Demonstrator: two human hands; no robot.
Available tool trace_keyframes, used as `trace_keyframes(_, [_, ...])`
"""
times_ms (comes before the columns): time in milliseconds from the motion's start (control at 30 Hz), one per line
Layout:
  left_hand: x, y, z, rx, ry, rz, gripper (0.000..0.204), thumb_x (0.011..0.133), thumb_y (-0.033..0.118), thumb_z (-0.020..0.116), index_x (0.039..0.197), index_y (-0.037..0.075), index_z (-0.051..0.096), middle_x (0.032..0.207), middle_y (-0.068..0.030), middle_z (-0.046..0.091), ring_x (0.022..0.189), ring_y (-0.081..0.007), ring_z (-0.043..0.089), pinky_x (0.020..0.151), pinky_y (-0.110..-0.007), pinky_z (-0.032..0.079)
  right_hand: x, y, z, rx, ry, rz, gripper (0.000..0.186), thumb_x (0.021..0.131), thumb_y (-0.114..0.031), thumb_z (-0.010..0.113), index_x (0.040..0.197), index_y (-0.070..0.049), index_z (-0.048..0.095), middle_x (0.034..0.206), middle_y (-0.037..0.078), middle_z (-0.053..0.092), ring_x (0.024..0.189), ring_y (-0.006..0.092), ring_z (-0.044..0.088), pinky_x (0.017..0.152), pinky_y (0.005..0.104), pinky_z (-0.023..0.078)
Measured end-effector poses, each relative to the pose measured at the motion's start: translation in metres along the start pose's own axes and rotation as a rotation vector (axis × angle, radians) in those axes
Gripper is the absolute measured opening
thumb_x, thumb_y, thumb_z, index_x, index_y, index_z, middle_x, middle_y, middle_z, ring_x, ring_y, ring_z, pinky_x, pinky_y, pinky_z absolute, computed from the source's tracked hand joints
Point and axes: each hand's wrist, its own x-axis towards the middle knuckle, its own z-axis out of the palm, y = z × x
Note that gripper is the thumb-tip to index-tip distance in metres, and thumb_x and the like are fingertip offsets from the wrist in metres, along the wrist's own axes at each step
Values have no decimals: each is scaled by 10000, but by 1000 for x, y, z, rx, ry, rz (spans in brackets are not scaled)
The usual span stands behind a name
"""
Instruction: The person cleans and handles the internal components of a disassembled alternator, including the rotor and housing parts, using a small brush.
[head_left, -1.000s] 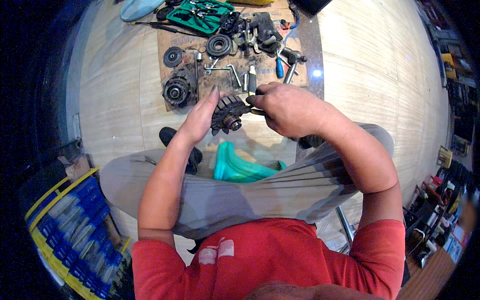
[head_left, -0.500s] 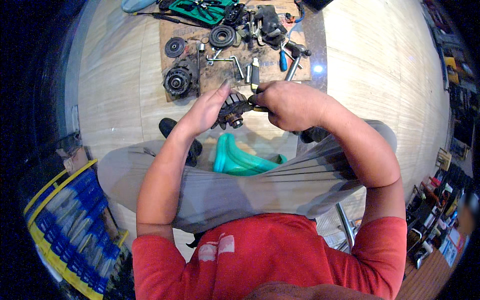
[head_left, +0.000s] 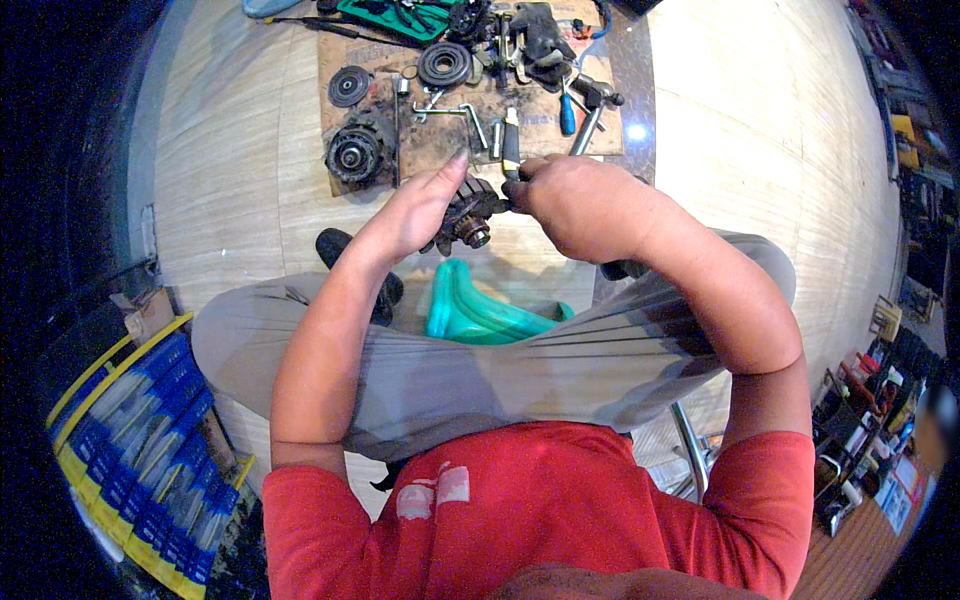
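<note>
My left hand (head_left: 412, 212) is closed around a dark alternator rotor (head_left: 470, 214), its clawed poles and shaft end showing at the fingers' right. The rotor is held in the air between my knees and the cardboard (head_left: 440, 148). Close against its right side, my right hand (head_left: 590, 208) is closed in a pinch; what it grips is mostly hidden by the fingers. Just beyond the right fingertips lies a black-and-yellow utility knife (head_left: 511, 140). An alternator housing (head_left: 352, 158) rests on the cardboard's near left corner.
On the cardboard lie a pulley (head_left: 444, 65), a flat disc (head_left: 349, 87), a hammer (head_left: 588, 130), a blue-handled screwdriver (head_left: 567, 114), and several wrenches. A green tool case (head_left: 415, 22) stands at the far edge. Below my hands is a teal plastic stool (head_left: 485, 318).
The rotor has turned or tilted slightly in my left hand. My right fingers have shifted a little, and the yellowish piece that showed under them is now out of sight.
</note>
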Motion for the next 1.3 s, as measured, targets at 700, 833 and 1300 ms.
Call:
trace_keyframes(700, [-1,-4,-12,-344,-6,-105,606,1003,499,329,1053,-12,653,934,-66,689,776,-133,639,738,-281,521,13,19,20,191,116,-124,260,750,-2,535,989,-36,633,843,217,657,844,406,639,737,492,517])
trace_keyframes(833, [1,-6,-13,-359,6,-111,604,1002,496,341,1050,-21,650,934,-77,688,766,-137,642,729,-282,526,14,23,23,217,101,-102,252,761,-9,529,989,-42,630,838,221,654,839,409,636,736,495,510])
trace_keyframes(1300, [-2,-3,-9,-339,25,-134,592,997,493,359,1029,-20,651,956,-90,684,789,-140,641,734,-285,521,15,19,14,209,55,-108,131,832,-124,601,917,-24,600,763,202,621,802,395,610,684,496,454])
